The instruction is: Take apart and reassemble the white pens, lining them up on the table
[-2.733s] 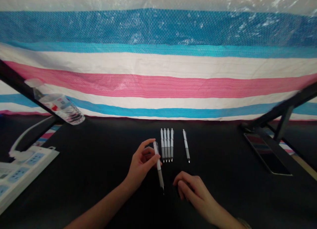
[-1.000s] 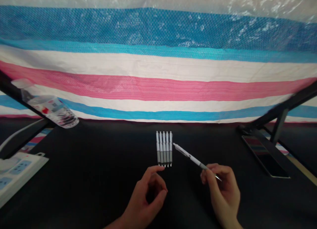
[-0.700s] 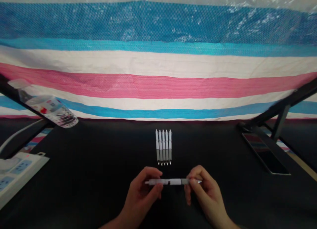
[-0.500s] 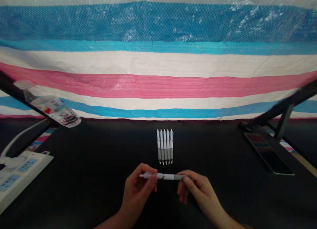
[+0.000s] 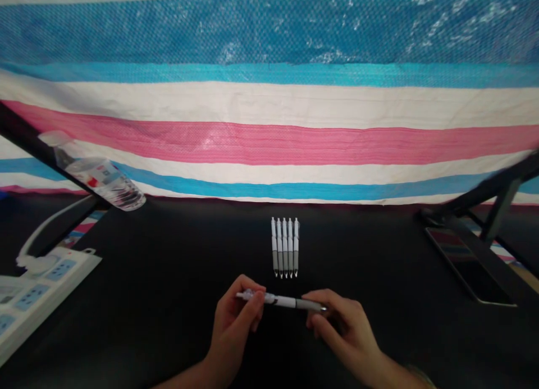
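Observation:
A white pen (image 5: pixel 286 301) with a grey grip lies nearly level across both hands, above the black table. My left hand (image 5: pixel 240 316) pinches its clear clip end between thumb and fingers. My right hand (image 5: pixel 343 324) has its fingers curled about the grey grip, and the shiny tip shows between forefinger and thumb. Just beyond the hands, several matching pens (image 5: pixel 285 246) lie side by side in a neat row, their tips toward me.
At left are a white power strip (image 5: pixel 63 288) with a plugged-in cable and a tilted clear bottle (image 5: pixel 109 181). A phone (image 5: pixel 467 265) lies at right beside a black support bar (image 5: pixel 484 190). A striped plastic sheet (image 5: pixel 269 105) hangs behind the black table (image 5: pixel 189 243).
My right hand's thumb has moved down off the pen's front end, so the tip now shows. The pen tilts slightly down to the right. The whole view has shifted a little.

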Available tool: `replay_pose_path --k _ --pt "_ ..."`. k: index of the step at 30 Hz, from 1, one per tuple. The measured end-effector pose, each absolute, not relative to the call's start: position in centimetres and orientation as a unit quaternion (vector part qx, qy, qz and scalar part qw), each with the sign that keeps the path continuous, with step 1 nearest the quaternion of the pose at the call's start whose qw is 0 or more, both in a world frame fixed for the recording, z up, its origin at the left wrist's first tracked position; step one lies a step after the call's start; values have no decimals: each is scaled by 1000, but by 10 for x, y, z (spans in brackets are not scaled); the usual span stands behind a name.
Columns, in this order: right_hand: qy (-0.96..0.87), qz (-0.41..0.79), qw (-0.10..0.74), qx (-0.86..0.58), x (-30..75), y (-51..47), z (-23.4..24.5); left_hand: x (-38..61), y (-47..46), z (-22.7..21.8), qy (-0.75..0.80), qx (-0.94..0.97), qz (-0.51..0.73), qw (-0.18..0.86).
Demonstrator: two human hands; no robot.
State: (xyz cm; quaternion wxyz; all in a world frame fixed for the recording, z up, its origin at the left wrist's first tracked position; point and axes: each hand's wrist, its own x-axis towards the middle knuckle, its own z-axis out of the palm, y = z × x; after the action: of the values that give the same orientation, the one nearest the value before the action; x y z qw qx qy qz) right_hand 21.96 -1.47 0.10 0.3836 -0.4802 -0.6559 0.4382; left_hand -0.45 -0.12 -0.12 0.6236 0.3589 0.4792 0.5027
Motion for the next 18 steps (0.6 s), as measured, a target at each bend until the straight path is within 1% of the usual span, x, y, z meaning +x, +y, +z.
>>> replay_pose_path --k 2,4,8,13,18 --pt "-634 493 358 -477 221 -18 0 -3 -2 0 480 348 503 629" --pt "-608 516 353 -489 223 -20 1 -3 -2 1 475 345 504 633" --pt "-582 526 373 -495 224 -20 2 -4 -2 2 474 346 507 631" --pt "-574 531 359 -509 224 -17 0 -4 0 2 481 348 506 626" --pt "-547 547 384 -504 224 -15 1 -5 0 1 481 348 505 627"
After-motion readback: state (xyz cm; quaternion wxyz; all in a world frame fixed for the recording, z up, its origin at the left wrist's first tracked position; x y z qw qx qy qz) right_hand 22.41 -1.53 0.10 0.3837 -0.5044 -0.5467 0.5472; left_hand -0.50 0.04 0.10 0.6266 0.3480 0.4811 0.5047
